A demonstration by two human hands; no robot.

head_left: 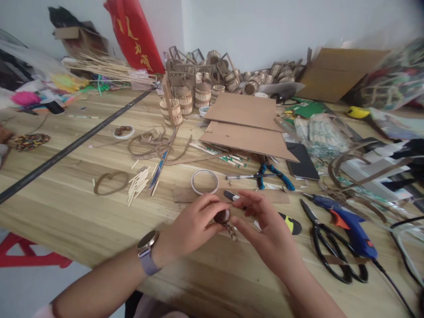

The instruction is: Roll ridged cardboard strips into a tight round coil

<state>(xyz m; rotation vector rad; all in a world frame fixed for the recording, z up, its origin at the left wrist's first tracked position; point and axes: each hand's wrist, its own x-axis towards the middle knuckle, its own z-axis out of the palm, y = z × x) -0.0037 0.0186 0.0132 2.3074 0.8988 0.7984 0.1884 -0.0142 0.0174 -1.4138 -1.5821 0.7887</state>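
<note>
Cardboard coil (222,216), one, lower centre, pinched by left hand (192,227) and right hand (265,229); beside: one tape ring (205,181), one scissors (331,247), one glue gun (347,225).

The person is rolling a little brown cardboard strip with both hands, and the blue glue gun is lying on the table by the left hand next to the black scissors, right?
Not quite. The head view shows the blue glue gun lying by the right hand, not the left hand. The rest holds: both hands roll the small brown cardboard strip, and the black scissors lie next to the gun on the light wooden table.
</note>
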